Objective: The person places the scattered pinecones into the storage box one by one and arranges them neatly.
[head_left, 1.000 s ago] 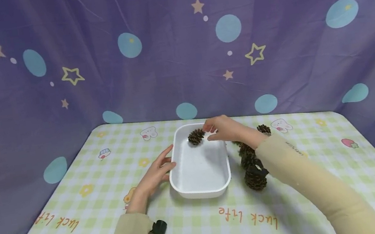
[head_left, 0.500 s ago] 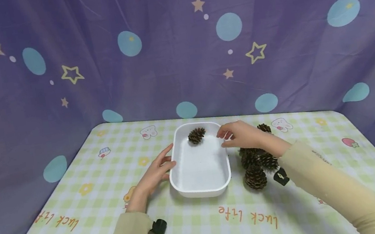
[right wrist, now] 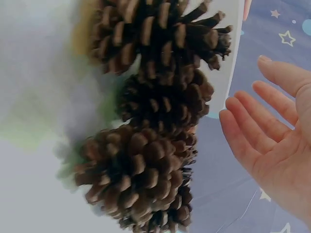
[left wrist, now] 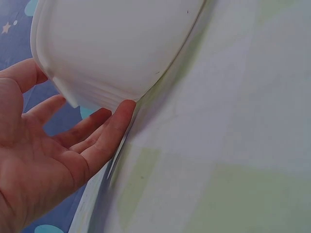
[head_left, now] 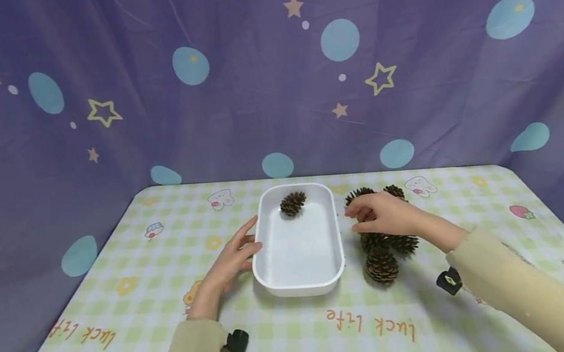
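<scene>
A white rectangular tub (head_left: 299, 252) stands on the table, with one brown pine cone (head_left: 293, 204) at its far end. Against its left side rests my left hand (head_left: 229, 264), thumb at the rim and fingers loosely spread; the left wrist view shows fingertips (left wrist: 127, 108) touching the outer wall. My right hand (head_left: 389, 215) hovers over a cluster of pine cones (head_left: 382, 265) right of the tub, partly hiding them. In the right wrist view its fingers are relaxed and hold nothing, apart from the nearest pine cones (right wrist: 136, 170).
A green-and-white checked cloth (head_left: 131, 338) with printed pictures covers the table. Behind it hangs a purple curtain (head_left: 251, 113) with stars and blue dots. Each wrist wears a small black device (head_left: 238, 341).
My right hand has moved right, from above the tub's far end to over the cone cluster, leaving the single pine cone inside. The left hand stays at the tub.
</scene>
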Tool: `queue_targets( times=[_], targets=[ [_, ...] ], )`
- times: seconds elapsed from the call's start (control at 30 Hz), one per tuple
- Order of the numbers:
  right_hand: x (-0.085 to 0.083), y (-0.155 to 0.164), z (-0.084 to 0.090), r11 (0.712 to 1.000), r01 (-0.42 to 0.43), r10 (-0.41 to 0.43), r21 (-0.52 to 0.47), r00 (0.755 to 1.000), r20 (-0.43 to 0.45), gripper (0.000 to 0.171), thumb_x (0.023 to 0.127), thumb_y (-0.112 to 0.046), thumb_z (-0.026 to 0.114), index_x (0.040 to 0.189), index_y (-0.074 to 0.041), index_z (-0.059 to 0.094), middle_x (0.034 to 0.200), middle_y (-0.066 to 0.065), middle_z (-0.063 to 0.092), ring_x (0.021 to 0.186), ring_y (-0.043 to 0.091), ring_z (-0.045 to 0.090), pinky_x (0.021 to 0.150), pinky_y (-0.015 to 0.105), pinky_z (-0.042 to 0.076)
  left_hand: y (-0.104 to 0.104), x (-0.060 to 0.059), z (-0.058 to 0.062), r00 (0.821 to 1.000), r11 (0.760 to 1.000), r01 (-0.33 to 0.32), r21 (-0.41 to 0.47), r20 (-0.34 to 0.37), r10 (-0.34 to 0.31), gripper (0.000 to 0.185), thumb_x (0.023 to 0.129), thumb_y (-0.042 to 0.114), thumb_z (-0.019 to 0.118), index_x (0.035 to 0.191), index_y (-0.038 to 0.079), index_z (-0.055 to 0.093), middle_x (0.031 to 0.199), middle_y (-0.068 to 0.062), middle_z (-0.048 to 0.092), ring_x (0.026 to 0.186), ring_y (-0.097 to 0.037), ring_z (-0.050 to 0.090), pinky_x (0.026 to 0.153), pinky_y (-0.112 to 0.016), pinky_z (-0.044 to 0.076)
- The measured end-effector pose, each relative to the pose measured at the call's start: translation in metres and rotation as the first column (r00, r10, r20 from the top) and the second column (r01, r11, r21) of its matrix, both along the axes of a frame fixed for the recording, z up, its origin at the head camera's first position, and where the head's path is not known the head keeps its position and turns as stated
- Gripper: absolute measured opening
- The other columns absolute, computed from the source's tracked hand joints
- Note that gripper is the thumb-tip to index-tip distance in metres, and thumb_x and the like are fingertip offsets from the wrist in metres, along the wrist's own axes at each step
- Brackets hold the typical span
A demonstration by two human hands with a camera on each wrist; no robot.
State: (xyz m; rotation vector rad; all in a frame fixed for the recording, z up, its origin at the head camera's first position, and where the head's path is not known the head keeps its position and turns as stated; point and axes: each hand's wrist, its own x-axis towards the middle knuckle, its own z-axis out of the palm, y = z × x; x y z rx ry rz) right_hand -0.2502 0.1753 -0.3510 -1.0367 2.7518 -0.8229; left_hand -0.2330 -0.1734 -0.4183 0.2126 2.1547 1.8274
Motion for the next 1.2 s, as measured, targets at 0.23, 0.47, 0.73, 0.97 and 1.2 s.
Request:
queue_targets(
  times=[0.23, 0.47, 0.73, 0.97, 1.2],
  targets=[
    [0.010, 0.014, -0.004, 0.999, 0.023, -0.020, -0.046, 0.999, 0.050, 0.026, 0.084, -0.027, 0.066, 0.108, -0.019, 0.061, 0.095, 0.000, 0.065, 0.081, 0.008, 0.061, 0.073, 0.021, 0.053, 0.000, 0.000, 0.001, 1.000, 1.000, 0.006, 0.001, -0.006, -0.006, 0.059, 0.093, 0.026, 0.051, 0.143, 0.037, 0.023, 0.132, -0.016, 0.040, 0.109, -0.031, 0.053, 0.080, -0.039, 0.053],
    [0.018, 0.022, -0.005, 0.999, 0.018, -0.015, -0.038, 0.996, 0.084, 0.024, 0.083, -0.031, 0.066, 0.105, -0.019, 0.062, 0.089, -0.008, 0.063, 0.080, 0.007, 0.060, 0.072, 0.020, 0.053, 0.000, -0.002, 0.001, 1.000, 1.000, 0.012, 0.001, -0.002, -0.012, 0.058, 0.093, 0.025, 0.051, 0.143, 0.036, 0.023, 0.131, -0.016, 0.040, 0.109, -0.031, 0.053, 0.081, -0.039, 0.053],
    [0.031, 0.026, -0.011, 0.999, 0.021, -0.018, -0.025, 0.992, 0.129, 0.036, 0.080, -0.040, 0.067, 0.104, -0.013, 0.063, 0.092, -0.001, 0.064, 0.082, 0.010, 0.059, 0.070, 0.020, 0.052, 0.000, -0.002, 0.002, 1.000, 1.000, 0.005, -0.006, 0.008, -0.005, 0.058, 0.094, 0.024, 0.050, 0.143, 0.038, 0.023, 0.131, -0.015, 0.040, 0.109, -0.031, 0.052, 0.080, -0.038, 0.054],
    [0.035, 0.030, -0.018, 0.999, 0.033, -0.032, -0.003, 0.992, 0.119, 0.039, 0.077, -0.042, 0.070, 0.104, -0.015, 0.062, 0.091, -0.002, 0.062, 0.083, 0.013, 0.058, 0.069, 0.022, 0.053, 0.000, 0.000, 0.003, 1.000, 1.000, 0.008, -0.002, -0.002, -0.008, 0.057, 0.094, 0.024, 0.050, 0.143, 0.037, 0.024, 0.131, -0.016, 0.039, 0.109, -0.032, 0.052, 0.079, -0.038, 0.054],
    [0.040, 0.032, -0.023, 0.999, 0.033, -0.035, 0.013, 0.991, 0.127, 0.045, 0.076, -0.043, 0.070, 0.110, -0.015, 0.061, 0.095, -0.004, 0.061, 0.086, 0.012, 0.057, 0.070, 0.020, 0.052, -0.002, 0.000, 0.003, 1.000, 1.000, 0.001, -0.006, 0.003, -0.001, 0.058, 0.093, 0.025, 0.051, 0.142, 0.038, 0.024, 0.131, -0.015, 0.039, 0.107, -0.029, 0.053, 0.079, -0.039, 0.054]
  ],
)
